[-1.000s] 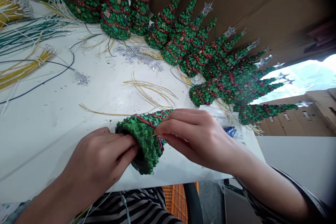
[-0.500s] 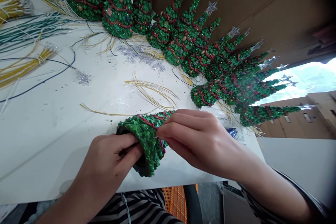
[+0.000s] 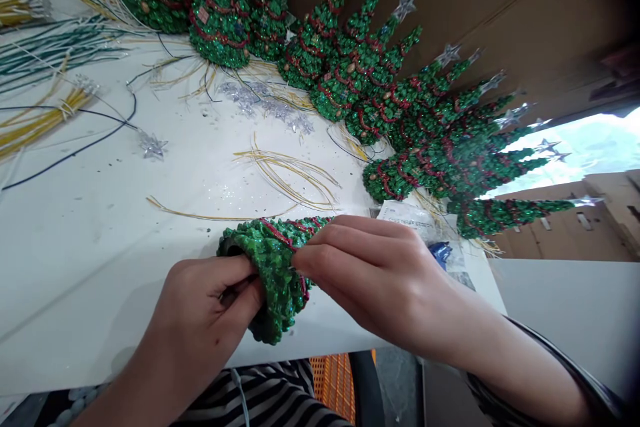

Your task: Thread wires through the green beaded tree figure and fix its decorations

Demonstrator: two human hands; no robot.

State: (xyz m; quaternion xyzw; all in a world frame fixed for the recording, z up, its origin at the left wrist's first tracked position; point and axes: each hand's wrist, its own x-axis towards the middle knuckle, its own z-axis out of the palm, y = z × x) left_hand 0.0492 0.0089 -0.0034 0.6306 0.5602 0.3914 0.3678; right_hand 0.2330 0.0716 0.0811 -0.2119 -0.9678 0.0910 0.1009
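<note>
The left hand (image 3: 205, 313) curls closed into the hollow base of a small beaded Christmas tree (image 3: 270, 267); the right hand (image 3: 380, 273) pinches its 3 o'clock side.

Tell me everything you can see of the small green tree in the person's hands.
The small glittery green cone tree is held on its side, its dark hollow base facing up and left. The left hand grips it at the base, and the right hand pinches its narrower part. Its lumpy, shiny green covering is wound with red garland.
</note>
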